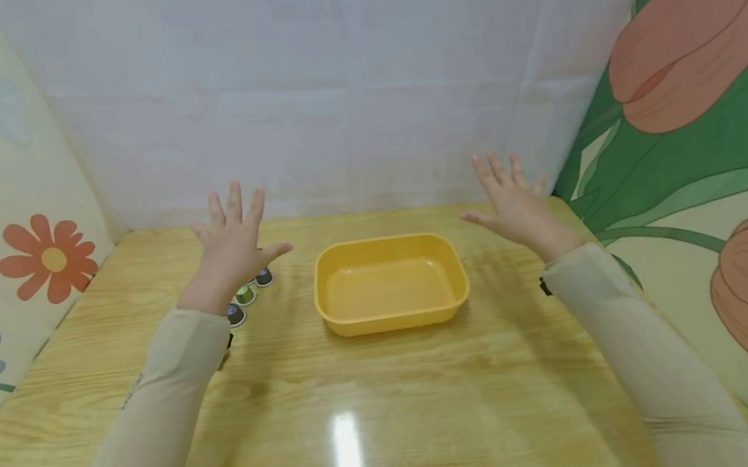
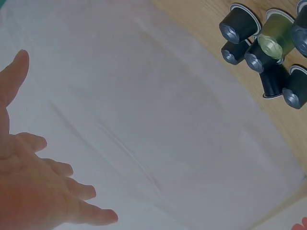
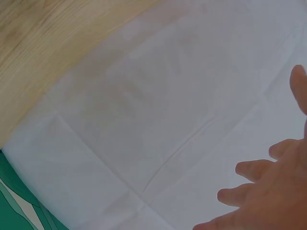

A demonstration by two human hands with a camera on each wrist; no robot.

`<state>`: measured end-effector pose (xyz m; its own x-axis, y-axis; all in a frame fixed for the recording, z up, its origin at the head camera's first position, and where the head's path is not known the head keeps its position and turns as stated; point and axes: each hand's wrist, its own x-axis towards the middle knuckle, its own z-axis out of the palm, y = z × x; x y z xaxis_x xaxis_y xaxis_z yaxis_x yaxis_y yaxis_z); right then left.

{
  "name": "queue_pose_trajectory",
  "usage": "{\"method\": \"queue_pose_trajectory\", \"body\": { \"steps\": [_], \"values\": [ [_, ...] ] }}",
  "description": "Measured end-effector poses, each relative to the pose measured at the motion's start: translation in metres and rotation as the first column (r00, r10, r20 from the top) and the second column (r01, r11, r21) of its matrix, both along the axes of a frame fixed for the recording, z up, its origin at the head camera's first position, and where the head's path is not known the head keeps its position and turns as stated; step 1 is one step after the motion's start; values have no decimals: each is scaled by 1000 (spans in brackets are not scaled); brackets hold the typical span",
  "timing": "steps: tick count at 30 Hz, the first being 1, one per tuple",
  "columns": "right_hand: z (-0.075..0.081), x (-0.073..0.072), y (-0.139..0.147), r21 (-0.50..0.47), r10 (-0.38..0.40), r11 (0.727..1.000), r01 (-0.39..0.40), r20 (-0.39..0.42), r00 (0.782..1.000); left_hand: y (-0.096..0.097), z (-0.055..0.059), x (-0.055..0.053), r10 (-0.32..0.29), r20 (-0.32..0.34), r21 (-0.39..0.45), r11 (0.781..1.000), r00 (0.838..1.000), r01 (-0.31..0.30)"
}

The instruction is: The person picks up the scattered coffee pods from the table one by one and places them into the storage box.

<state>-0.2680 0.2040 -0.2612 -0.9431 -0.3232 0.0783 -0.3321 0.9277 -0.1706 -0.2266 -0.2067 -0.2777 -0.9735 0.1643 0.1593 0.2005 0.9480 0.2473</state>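
Observation:
Both hands are raised over the wooden table with fingers spread, holding nothing. My left hand [image 1: 230, 252] is on the left, above a group of coffee capsules that it partly hides in the head view. Among these are a green capsule [image 1: 244, 295] and dark capsules [image 1: 235, 315]. The left wrist view shows the group more fully: several dark capsules [image 2: 240, 23] crowd around an olive-green one. On the other side, my right hand [image 1: 515, 209] hovers to the right of a yellow plastic tub [image 1: 393, 320]. The tub has nothing in it and stands between the hands.
A white cloth backdrop [image 1: 340, 120] rises behind the table [image 1: 397, 384]. Flower-printed panels flank it, with a red flower [image 1: 53, 259] at left and large pink tulips [image 1: 680, 46] at right. Light glares off the table's near part.

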Motion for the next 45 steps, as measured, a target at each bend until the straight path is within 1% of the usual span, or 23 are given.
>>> {"method": "queue_pose_trajectory", "body": {
  "steps": [6, 10, 14, 17, 19, 20, 23, 26, 28, 30, 34, 39, 42, 44, 45],
  "values": [
    [0, 1, 0, 16, 5, 1000, -5, -6, 1000, -4, 0, 1, 6, -2, -19, 1000, 1000, -6],
    [-1, 2, 1, 44, -8, 999, 10, -41, 999, -9, -1, 2, 6, -6, -48, 999, 1000, -7],
    [-3, 3, 1, 49, -10, 999, 13, -69, 998, -15, -2, 4, 10, -6, -43, 999, 1000, -10],
    [-5, 3, 0, 26, -4, 1000, 6, -71, 997, -19, -4, 6, 7, 5, -22, 1000, 1000, -7],
    [-7, 4, -1, -22, 1, 1000, -3, -70, 998, -23, -6, 9, -2, 15, 0, 1000, 1000, 2],
    [-9, 5, -1, -60, 5, 998, -9, -66, 998, -26, -7, 10, -6, 19, 10, 1000, 1000, 6],
    [-16, 5, -1, -186, 22, 982, -38, -87, 996, -33, -10, 15, -18, 30, 42, 999, 999, 17],
    [-24, 6, 0, -274, 38, 958, -79, -152, 988, -40, -14, 20, -24, 26, 52, 998, 999, 23],
    [-28, 7, 1, -304, 36, 948, -98, -202, 979, -44, -16, 23, -30, 22, 63, 998, 999, 29],
    [-31, 9, 1, -328, 29, 938, -108, -235, 971, -48, -19, 26, -37, 12, 76, 996, 999, 36],
    [-36, 13, 0, -366, 14, 924, -111, -259, 966, -55, -24, 32, -66, 2, 121, 991, 998, 65],
    [-47, 16, -1, -412, 0, 903, -123, -287, 958, -63, -31, 43, -110, -27, 157, 981, 994, 113],
    [-56, 16, -1, -470, -15, 875, -117, -269, 963, -66, -36, 48, -102, 3, 181, 978, 995, 100],
    [-61, 16, -1, -513, -33, 854, -88, -222, 975, -69, -39, 52, -84, 38, 196, 978, 996, 75],
    [-63, 16, -1, -537, -45, 841, -62, -184, 982, -71, -41, 54, -75, 55, 204, 977, 996, 62]
  ]
}}
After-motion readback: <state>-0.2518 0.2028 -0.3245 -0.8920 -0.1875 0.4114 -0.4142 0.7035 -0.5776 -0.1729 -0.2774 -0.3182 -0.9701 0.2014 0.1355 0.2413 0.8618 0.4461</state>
